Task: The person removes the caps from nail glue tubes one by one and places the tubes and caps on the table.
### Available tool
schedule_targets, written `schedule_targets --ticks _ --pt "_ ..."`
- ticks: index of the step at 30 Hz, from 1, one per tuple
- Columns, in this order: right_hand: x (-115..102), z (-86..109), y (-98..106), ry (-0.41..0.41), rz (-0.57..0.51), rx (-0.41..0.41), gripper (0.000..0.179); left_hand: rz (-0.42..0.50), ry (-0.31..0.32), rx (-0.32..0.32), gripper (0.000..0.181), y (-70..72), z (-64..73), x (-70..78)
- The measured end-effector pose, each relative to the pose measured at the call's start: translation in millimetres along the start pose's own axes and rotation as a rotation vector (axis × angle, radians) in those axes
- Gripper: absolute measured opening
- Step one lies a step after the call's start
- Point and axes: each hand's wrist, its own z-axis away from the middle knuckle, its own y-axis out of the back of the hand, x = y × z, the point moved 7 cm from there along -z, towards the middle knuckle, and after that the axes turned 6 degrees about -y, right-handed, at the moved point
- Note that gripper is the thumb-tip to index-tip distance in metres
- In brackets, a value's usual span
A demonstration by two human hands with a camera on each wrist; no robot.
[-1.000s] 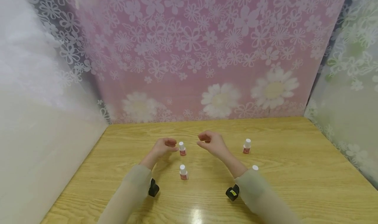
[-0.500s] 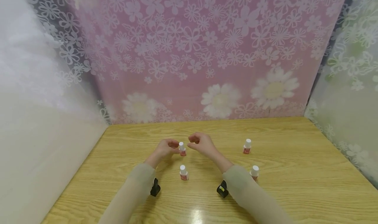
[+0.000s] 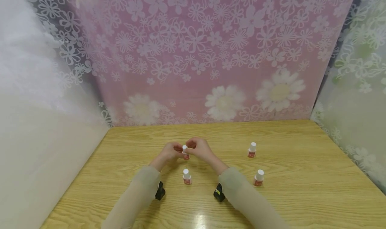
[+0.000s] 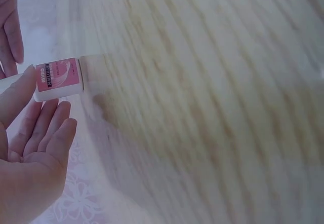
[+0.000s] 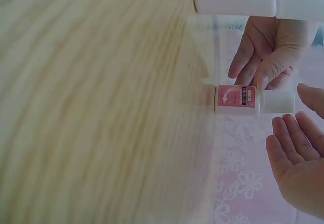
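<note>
A small white bottle with a pink-red label (image 3: 186, 157) stands upright on the table between both hands. My left hand (image 3: 170, 153) holds it, thumb against its shoulder and fingers behind, as the left wrist view shows with the bottle (image 4: 59, 77) beside the thumb. My right hand (image 3: 200, 149) is at the white cap (image 5: 278, 102) from the other side. Thumb and straight fingers of the right hand (image 5: 298, 153) are spread, with a gap to the cap in the right wrist view. Nearer to me stands a second such bottle (image 3: 187, 178).
Two more matching bottles stand at the right, one farther back (image 3: 252, 150) and one nearer (image 3: 258, 178). The wood-grain table (image 3: 301, 175) meets a pink flowered curtain (image 3: 181, 88) behind, with pale sheets on both sides. Black wrist cameras hang under both sleeves.
My right hand has moved left to the cap of the far left bottle. My left hand has shifted slightly right onto that bottle. The near right bottle has come out from behind my right sleeve.
</note>
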Motion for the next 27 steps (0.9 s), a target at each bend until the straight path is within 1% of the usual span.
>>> schedule_targets --ticks 2,7,10,13,15,18,24,27 --pt "-0.2 -0.9 -1.2 -0.011 -0.009 0.003 0.031 -0.039 0.007 0.005 0.026 0.6 -0.6 -0.4" --pt "-2.2 -2.4 -3.7 -0.009 -0.035 0.011 0.029 -0.085 0.004 -0.008 0.022 -1.1 -0.2 1.6" --pt "-2.2 -2.9 -5.6 -0.008 -0.043 0.007 0.029 -0.071 -0.004 -0.022 0.019 -4.0 -0.2 2.8" --pt "-0.9 -3.4 -7.4 -0.021 -0.042 0.002 0.029 -0.055 -0.006 -0.021 0.017 -5.7 -0.8 2.8" --pt "0.8 -4.3 -8.1 -0.039 -0.046 0.006 0.028 -0.07 0.002 -0.016 0.017 -5.9 -1.4 1.4" --pt "2.6 -5.6 -8.5 -0.057 -0.044 0.018 0.026 -0.089 -0.007 -0.01 0.016 -6.3 -2.8 0.6" --pt "5.8 -8.9 -11.4 -0.068 -0.012 0.022 0.021 -0.042 -0.018 0.015 0.015 -7.2 -4.7 0.3" --pt "4.9 -10.3 -11.8 -0.07 0.009 0.026 0.02 -0.027 -0.032 0.008 0.016 -7.5 -7.1 -1.4"
